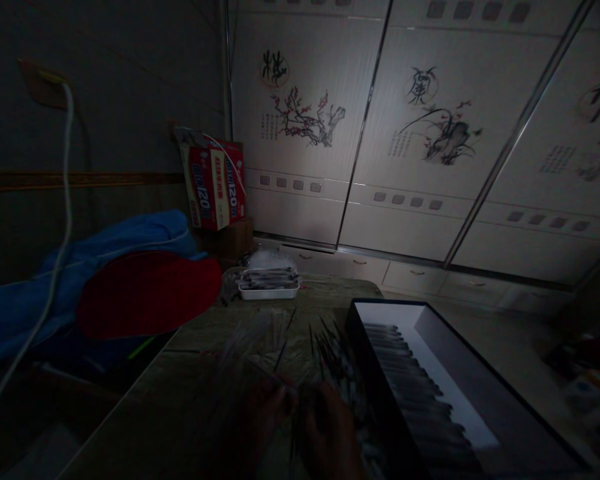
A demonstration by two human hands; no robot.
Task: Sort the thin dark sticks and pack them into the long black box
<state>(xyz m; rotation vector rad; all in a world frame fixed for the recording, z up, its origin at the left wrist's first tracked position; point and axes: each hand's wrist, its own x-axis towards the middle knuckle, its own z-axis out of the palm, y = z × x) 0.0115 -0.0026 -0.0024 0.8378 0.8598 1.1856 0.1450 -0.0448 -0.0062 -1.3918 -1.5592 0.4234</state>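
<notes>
Two hands, the left hand [260, 417] and right hand [333, 427], meet low over the table [180, 393] at a loose pile of thin sticks [330, 357], just beside a black box [463, 360]. It is too dark to tell whether either grip holds one.

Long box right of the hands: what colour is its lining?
The long box is white inside with black outer walls, shown in the head view.

Light: very dim, brightest on the wardrobe doors [310, 153] | Shadow: table [190, 393], left hand [263, 417] and right hand [333, 430] nearly black | Blur: foreground soft and smeared | Edges: straight lines bow, corners darken
</notes>
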